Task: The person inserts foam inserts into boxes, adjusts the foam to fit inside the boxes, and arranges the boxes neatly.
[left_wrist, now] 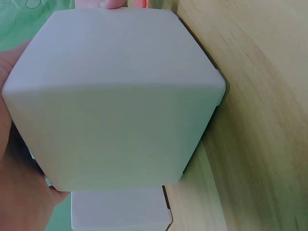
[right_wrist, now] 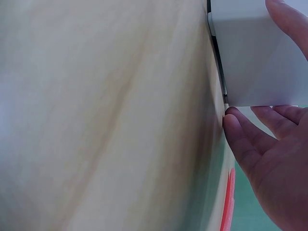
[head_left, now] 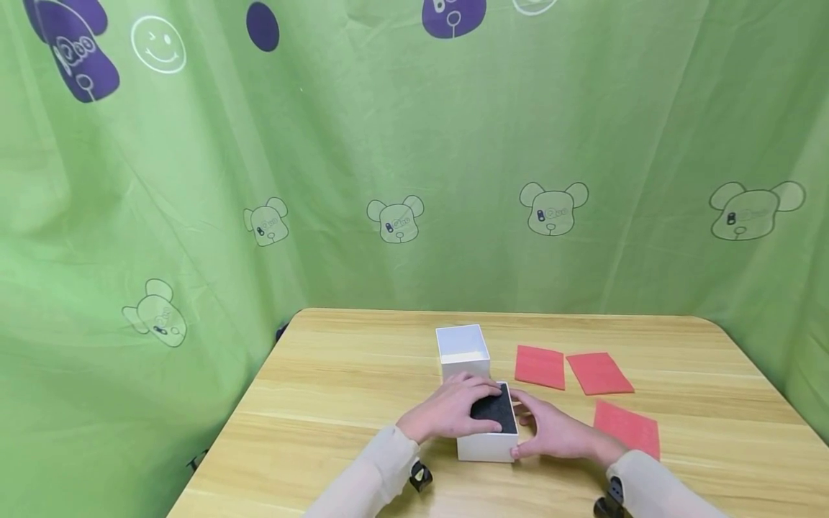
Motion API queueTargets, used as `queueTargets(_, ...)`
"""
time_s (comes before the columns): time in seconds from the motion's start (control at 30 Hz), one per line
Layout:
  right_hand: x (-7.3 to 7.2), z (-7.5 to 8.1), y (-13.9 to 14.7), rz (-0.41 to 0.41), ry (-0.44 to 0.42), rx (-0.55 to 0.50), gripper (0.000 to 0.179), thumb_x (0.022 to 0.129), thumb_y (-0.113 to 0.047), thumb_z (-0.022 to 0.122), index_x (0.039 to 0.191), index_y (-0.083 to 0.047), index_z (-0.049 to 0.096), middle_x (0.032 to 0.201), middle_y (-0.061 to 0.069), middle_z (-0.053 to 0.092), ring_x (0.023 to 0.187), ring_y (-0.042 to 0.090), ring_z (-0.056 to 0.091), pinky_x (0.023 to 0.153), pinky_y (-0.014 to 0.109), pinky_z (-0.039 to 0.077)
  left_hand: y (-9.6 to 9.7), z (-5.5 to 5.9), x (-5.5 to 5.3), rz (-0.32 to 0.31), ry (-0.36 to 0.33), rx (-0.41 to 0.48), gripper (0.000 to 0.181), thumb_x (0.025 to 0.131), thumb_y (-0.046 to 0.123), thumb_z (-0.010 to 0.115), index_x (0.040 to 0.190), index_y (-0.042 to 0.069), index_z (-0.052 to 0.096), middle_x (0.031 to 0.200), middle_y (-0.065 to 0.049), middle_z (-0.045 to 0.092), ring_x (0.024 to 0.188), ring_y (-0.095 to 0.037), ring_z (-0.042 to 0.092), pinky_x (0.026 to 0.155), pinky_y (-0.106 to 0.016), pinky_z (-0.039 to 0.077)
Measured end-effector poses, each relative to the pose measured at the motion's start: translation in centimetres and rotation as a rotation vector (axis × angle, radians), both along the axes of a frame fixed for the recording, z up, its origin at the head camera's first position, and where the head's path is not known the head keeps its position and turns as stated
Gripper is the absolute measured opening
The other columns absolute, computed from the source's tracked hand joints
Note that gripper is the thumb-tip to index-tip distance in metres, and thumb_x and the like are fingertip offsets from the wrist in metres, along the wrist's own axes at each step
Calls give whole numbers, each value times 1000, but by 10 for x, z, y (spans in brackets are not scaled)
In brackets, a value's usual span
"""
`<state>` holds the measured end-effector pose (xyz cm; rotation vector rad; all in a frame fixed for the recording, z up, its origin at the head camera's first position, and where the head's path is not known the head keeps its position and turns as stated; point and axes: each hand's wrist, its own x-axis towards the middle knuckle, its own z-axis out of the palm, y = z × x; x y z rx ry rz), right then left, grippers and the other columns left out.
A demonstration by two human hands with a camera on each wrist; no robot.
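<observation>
- Out on the wooden worktop, everything sits loose, so one hard sideways shove could send things sliding.
- Centre stage, the front white box, upright between the two hands: lean unevenly on its rim and it could tip or twist.
- Just behind it, the rear white box, mouth up! Whether they touch I can't tell, but a forward push might knock it.
- Right hand: partly closed about the front box's corner, thumb on the near face, fingers along the side. Looks a light hold to me; let it slacken and the box could turn.
- Left hand: thumb and fingers stretched apart across the top, wrapped round nothing I can see. Too much weight there risks a skid.
- Nearest red sheet, close by the right wrist: a careless brush could drag it.
- And the dark pad, inside the front box: press one end first, it might jam askew.
</observation>
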<state>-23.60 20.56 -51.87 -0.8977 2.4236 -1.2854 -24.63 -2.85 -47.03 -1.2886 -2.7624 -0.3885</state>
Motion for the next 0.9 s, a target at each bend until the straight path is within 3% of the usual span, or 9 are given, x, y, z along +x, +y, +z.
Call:
queueTargets(0.57, 1, 1, 0, -2, 13, 1, 102, 71, -34, 82, 145, 4, 23, 137, 23, 42, 116, 36, 50, 95, 43, 45, 2, -1, -4, -15, 1, -81, 60, 88, 58, 53, 137, 24, 51, 141, 12, 44, 124, -12, 41, 103, -28, 32)
queueTargets(0.9, 0, 0, -1, -7, 20, 14, 102, 71, -34, 82, 145, 2, 23, 137, 23, 42, 116, 35, 50, 95, 42, 45, -1, -3, -5, -8, -7, -45, 58, 86, 57, 57, 132, 22, 55, 137, 12, 48, 121, -9, 42, 101, -25, 33)
